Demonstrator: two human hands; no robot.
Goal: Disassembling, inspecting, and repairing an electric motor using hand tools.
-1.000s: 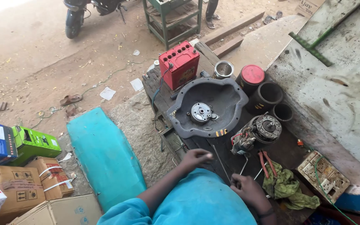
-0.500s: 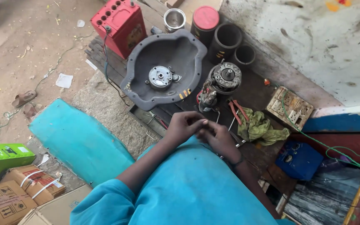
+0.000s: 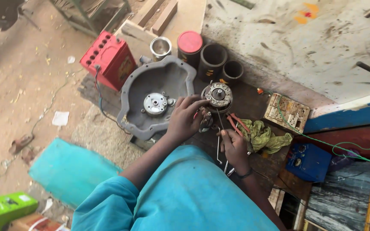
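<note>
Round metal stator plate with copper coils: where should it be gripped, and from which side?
Probably the outer rim of the round metal stator plate, from above and the near left, where the left hand touches it; it lies flat, face up, with black cylinders close behind.

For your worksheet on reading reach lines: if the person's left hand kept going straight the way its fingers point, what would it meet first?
The left hand points at the round metal motor part; its fingertips look to be on it already, though depth is unclear.

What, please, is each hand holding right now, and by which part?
The left hand touches the rim of the round stator; a firm hold cannot be told. The right hand grips a thin metal tool near its upper end.
</note>
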